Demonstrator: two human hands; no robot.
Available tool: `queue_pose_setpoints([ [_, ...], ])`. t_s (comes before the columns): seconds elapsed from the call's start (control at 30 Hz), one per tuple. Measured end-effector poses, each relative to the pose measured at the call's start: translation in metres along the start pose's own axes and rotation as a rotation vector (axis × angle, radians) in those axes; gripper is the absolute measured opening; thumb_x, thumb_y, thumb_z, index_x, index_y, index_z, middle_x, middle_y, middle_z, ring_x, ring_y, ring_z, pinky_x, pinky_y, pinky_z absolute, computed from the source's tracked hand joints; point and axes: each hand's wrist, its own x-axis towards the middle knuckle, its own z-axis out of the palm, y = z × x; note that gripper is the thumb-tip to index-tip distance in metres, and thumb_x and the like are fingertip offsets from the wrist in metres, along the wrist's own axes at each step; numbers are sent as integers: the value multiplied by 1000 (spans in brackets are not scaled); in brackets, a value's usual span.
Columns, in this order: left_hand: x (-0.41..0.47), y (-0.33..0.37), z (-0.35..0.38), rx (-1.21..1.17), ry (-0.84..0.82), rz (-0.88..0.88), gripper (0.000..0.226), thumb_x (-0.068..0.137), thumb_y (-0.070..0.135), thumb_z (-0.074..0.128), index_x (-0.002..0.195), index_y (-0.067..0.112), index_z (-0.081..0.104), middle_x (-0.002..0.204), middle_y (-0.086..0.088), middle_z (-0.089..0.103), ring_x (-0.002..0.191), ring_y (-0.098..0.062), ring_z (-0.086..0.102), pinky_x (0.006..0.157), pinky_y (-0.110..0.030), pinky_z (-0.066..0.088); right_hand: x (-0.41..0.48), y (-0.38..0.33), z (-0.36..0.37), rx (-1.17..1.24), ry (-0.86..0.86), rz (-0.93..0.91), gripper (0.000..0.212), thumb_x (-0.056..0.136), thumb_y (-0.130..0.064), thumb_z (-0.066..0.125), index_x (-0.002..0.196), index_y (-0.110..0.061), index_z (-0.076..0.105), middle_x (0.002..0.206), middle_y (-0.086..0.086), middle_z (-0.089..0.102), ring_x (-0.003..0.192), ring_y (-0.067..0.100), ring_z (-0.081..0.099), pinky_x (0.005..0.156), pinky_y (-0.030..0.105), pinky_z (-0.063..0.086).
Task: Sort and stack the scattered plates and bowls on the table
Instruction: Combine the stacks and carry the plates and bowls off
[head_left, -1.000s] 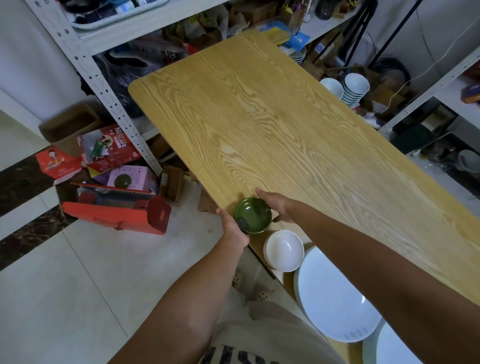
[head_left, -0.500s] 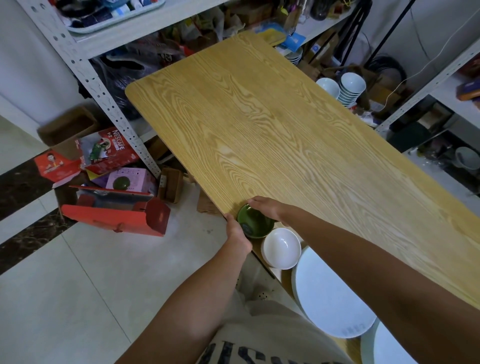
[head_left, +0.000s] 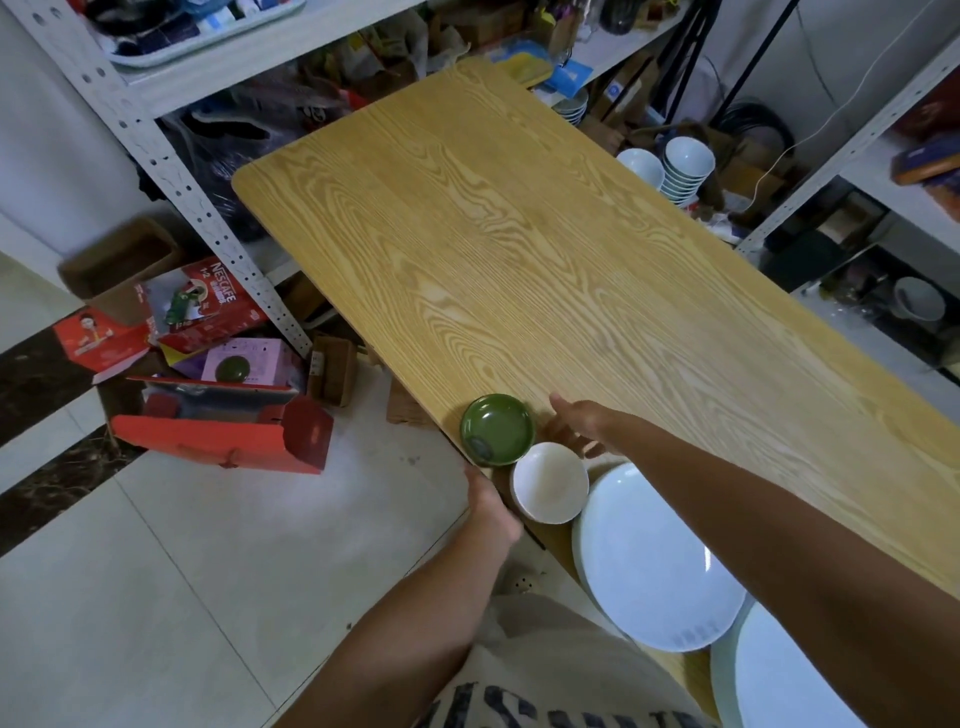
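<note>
- Shirt (head_left: 561, 691): pale with dark lettering, at the bottom edge of view.
- Corner plate (head_left: 779, 680): white, cut off by the bottom-right frame edge, on the near end of the table (head_left: 519, 234).
- Big plate (head_left: 654, 566): white, flat on the table, just beside the corner plate. The right forearm crosses above its far side.
- White bowl (head_left: 550, 483): upright at the table's left edge, by the big plate's rim. Contact cannot be told.
- Left hand (head_left: 491, 509): at the table edge beside the white bowl, reaching up to the near rim of the green bowl (head_left: 497, 428). Fingers hidden; grip cannot be told.
- Green bowl: small, glossy, upright on the table at its left edge, just beyond the white bowl.
- Right hand (head_left: 576, 423): just right of the green bowl and apart from it, fingers spread and loose, holding nothing. Slightly blurred.
- Table: long wood-grain top, running away toward the shelving.
- Floor, left of table: red box (head_left: 223, 431), pink box (head_left: 244, 364), Nescafe box (head_left: 208, 301).
- Rack (head_left: 171, 156): white perforated metal, cluttered shelves.
- Bowl stack (head_left: 685, 166): white, beyond the table's right side.
</note>
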Motion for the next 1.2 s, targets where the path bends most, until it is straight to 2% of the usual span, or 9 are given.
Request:
queue_pose_setpoints([
  [0.17, 2, -11, 8, 9, -26, 1, 64, 94, 66, 15, 121, 23, 54, 130, -13, 58, 123, -34, 52, 96, -41, 43, -4, 7, 15, -52, 57, 19, 64, 99, -51, 24, 126, -1, 54, 120, 23, 61, 108, 38, 59, 83, 41, 52],
  [0.33, 6, -13, 5, 9, -3, 17, 69, 94, 66, 14, 134, 22, 50, 137, -14, 54, 128, -34, 48, 109, -46, 38, 0, 16, 17, -87, 72, -40, 65, 100, -50, 23, 126, 2, 52, 118, 23, 59, 109, 35, 57, 79, 36, 46],
  [0.47, 0, -33, -3, 60, 61, 26, 63, 98, 59, 17, 136, 19, 48, 142, -7, 51, 130, -24, 47, 101, -32, 39, -2, 44, -1, -141, 300, -133, 64, 101, -48, 21, 114, -3, 64, 111, 19, 65, 104, 33, 59, 84, 34, 42],
  [0.57, -4, -75, -15, 193, 88, -53, 63, 97, 58, 24, 144, 19, 40, 150, -5, 40, 137, -20, 38, 112, -31, 29, -4, 89, -27, -98, 455, -81, 59, 101, -48, 23, 119, -9, 63, 123, 18, 62, 117, 33, 55, 97, 37, 41],
  [0.67, -1, -114, -27, 237, 28, -68, 61, 98, 59, 22, 133, 18, 52, 131, -6, 58, 124, -22, 50, 108, -32, 35, -9, 133, -43, -12, 409, -5, 59, 102, -44, 25, 122, -3, 62, 129, 23, 57, 122, 35, 52, 103, 37, 38],
  [0.87, -12, -159, -19, 130, -150, 19, 54, 96, 56, 29, 127, 23, 58, 129, -8, 62, 121, -33, 55, 108, -51, 40, -27, 169, -35, 32, 357, -91, 56, 103, -38, 23, 126, 1, 55, 132, 25, 54, 125, 37, 49, 104, 37, 35],
  [0.97, -14, -163, -20, 88, -103, 69, 55, 97, 57, 20, 116, 26, 60, 117, -6, 64, 117, -30, 55, 104, -45, 42, -32, 175, -36, 62, 341, -172, 57, 103, -40, 22, 127, 1, 55, 131, 23, 55, 123, 35, 50, 103, 37, 37],
  [1.07, -15, -182, -26, 90, -14, 80, 46, 97, 55, 27, 96, 25, 62, 99, -2, 64, 96, -23, 57, 85, -32, 46, -38, 205, -47, 100, 432, -174, 58, 103, -41, 21, 126, -2, 57, 132, 21, 55, 124, 35, 49, 104, 37, 36],
  [1.2, -18, -244, -38, 263, 95, -97, 54, 95, 62, 33, 96, 16, 62, 91, -3, 62, 80, -19, 56, 72, -26, 43, -52, 288, -71, 63, 566, -24, 60, 101, -47, 20, 127, -8, 57, 136, 18, 53, 128, 33, 47, 110, 43, 33],
])
